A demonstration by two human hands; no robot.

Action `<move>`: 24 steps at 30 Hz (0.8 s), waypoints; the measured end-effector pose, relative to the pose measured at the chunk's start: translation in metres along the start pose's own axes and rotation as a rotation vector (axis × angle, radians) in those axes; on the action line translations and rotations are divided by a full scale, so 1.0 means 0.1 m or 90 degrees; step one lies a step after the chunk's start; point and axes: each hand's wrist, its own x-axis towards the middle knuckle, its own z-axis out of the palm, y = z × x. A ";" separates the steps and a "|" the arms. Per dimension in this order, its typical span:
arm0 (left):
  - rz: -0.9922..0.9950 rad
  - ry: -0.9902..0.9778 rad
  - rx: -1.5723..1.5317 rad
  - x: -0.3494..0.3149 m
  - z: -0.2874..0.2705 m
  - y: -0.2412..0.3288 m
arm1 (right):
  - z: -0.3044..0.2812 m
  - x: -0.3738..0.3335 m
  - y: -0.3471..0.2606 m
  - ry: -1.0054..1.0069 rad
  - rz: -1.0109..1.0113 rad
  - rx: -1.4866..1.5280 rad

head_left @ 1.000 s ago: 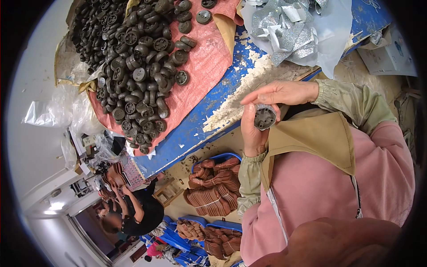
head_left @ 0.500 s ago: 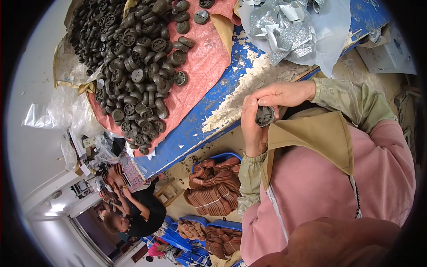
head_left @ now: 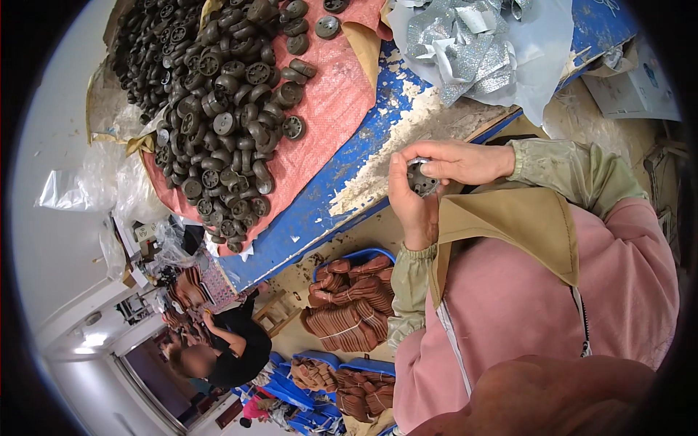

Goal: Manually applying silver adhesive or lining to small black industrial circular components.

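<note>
Just off the near edge of the blue table (head_left: pixel 320 211), both hands are pinched around one small dark wheel (head_left: pixel 422 179). Left hand (head_left: pixel 408 203) cups it from below with fingers curled, right hand (head_left: pixel 454 160) presses on top. Further onto the table, a big pile of dark wheels (head_left: pixel 218 109) sits on a red sheet (head_left: pixel 331 109), with silver ribbon (head_left: pixel 458 43) beside that.

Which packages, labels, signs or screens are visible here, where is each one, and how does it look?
Cardboard box: far right, beside the blue table; pale, flat-sided, with small dark print.
Clear plastic bags: left, by the table's end; crumpled, see-through.
Blue crates: on the floor under the table; hold brown bundles.
No signs or screens can be made out.
</note>
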 end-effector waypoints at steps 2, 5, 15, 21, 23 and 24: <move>0.005 0.021 -0.031 0.04 -0.02 -0.01 | -0.02 0.02 0.03 0.014 0.006 0.012; -0.002 -0.042 -0.050 0.10 -0.06 -0.02 | -0.08 0.01 0.10 -0.020 -0.161 -0.171; 0.023 -0.089 -0.049 0.10 -0.13 0.00 | 0.05 0.01 0.03 0.099 -0.152 -0.330; 0.033 -0.094 -0.050 0.06 -0.12 0.01 | 0.07 0.01 0.02 0.141 -0.161 -0.346; 0.017 -0.121 -0.060 0.05 -0.12 0.01 | 0.11 0.01 0.00 0.149 -0.152 -0.362; 0.010 -0.111 -0.082 0.06 -0.13 0.00 | 0.13 0.03 0.03 0.159 -0.151 -0.355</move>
